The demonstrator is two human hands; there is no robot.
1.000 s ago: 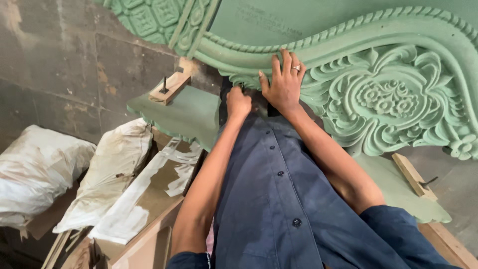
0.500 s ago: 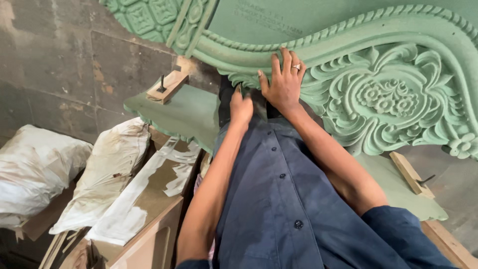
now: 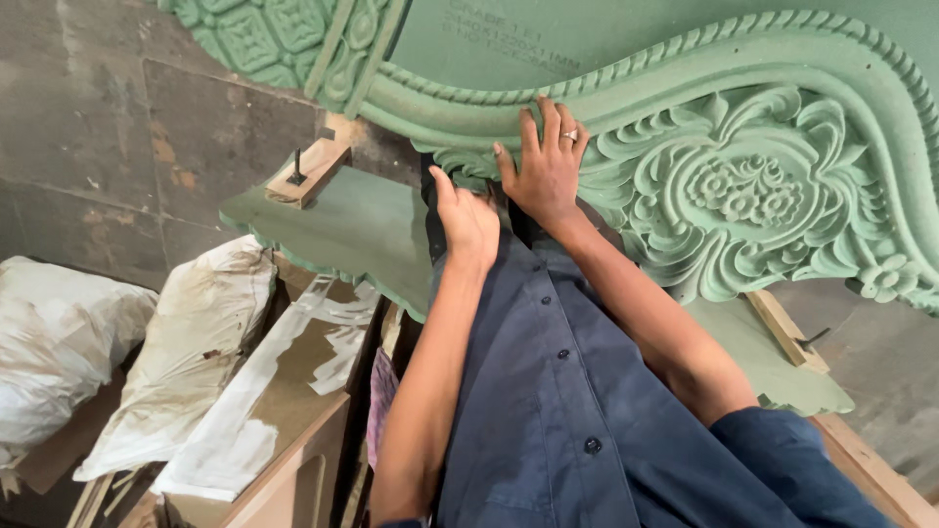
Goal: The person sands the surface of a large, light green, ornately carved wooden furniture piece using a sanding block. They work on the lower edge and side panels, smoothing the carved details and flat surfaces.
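Carved green panel [image 3: 743, 186] fills the frame from 12 to 3 o'clock, its long axis running from 10 toward 4 o'clock. Right hand [image 3: 545, 166] lies spread wide and flat on the carving; left hand [image 3: 468, 217], loosely curled, touches its lower edge.

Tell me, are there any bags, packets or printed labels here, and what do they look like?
White sack: far left, lumpy, crumpled, dirty white.
Second white sack: right of it, long, slumped, stained white.
Faint stamped marking: top middle of the green carved panel, small pale lines.
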